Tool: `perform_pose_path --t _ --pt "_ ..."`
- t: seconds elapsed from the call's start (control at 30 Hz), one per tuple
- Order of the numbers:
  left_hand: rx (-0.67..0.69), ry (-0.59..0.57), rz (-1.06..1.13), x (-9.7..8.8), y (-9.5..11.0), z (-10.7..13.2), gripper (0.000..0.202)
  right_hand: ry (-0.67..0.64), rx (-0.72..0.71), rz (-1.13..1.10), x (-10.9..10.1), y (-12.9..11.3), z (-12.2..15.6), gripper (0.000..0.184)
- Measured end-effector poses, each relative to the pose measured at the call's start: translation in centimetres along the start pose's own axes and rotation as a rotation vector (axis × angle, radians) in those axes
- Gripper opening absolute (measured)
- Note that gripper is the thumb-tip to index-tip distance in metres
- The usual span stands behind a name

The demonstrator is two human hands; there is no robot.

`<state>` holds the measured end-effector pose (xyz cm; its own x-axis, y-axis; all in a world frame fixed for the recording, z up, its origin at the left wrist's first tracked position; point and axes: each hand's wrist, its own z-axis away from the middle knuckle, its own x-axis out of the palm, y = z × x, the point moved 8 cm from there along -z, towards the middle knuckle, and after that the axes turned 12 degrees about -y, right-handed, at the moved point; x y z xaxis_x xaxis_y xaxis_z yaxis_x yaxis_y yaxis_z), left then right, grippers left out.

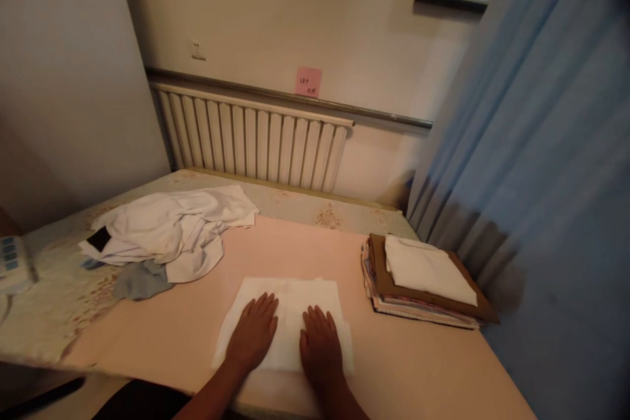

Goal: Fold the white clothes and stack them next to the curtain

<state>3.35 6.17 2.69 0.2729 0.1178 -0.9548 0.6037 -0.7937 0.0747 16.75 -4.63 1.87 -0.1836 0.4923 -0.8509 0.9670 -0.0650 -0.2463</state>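
Observation:
A folded white cloth point(289, 325) lies flat on the pink table cover point(305, 246), close to the front edge. My left hand point(254, 331) rests palm down on its left side, fingers stretched out. On the right side of the same cloth, my right hand point(321, 344) also lies flat, with its fingers extended. Neither hand grips anything. Some of the cloth's lower part is hidden under my hands and wrists.
A loose heap of white garments point(172, 226), with a grey piece point(142, 280), lies at the back left. To the right stands a stack of folded fabrics point(418, 305) topped by a white folded cloth point(428, 269). A blue curtain point(551, 177) hangs beside it; a radiator point(256, 138) is behind.

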Motion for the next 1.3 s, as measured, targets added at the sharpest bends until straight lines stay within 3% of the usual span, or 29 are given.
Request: perform_pose_path --t 1.3 --pt "0.008 0.027 -0.003 -0.02 0.02 0.06 0.042 -0.015 -0.004 0.036 0.07 0.00 0.10 0.034"
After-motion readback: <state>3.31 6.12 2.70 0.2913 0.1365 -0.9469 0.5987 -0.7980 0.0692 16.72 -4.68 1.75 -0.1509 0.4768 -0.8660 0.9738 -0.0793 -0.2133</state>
